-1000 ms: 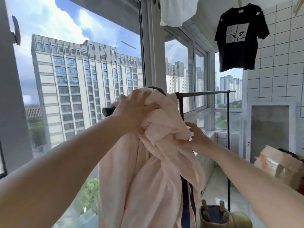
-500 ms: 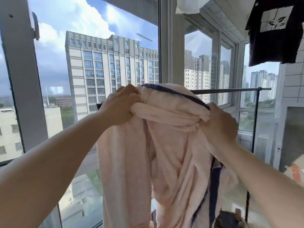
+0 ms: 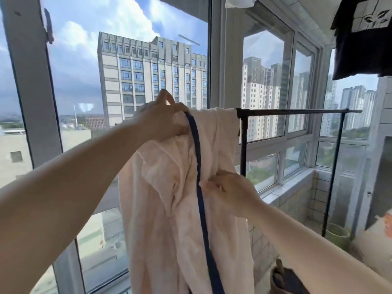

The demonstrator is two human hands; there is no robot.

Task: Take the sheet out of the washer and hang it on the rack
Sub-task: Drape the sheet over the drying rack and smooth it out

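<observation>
A pale pink sheet [image 3: 169, 209] with a dark blue edge stripe hangs bunched over the near end of a black metal rack [image 3: 297, 111]. My left hand [image 3: 163, 119] grips the sheet's top fold where it lies on the rail. Lower down, my right hand [image 3: 229, 192] pinches the cloth beside the blue stripe, about a third of the way down the drape. The sheet hides the rack's near end. The washer is out of view.
Tall windows [image 3: 137, 81] stand right behind the rack. A black T-shirt [image 3: 364, 37] hangs at the top right and a white cloth [image 3: 239, 2] at the top. A green pot [image 3: 337, 234] sits by the rack's far leg. Dark items [image 3: 284, 281] lie on the floor.
My right hand has dropped from the top of the rail to the hanging cloth. The sheet now lies flatter over the rail, its blue stripe running straight down. The view has shifted left.
</observation>
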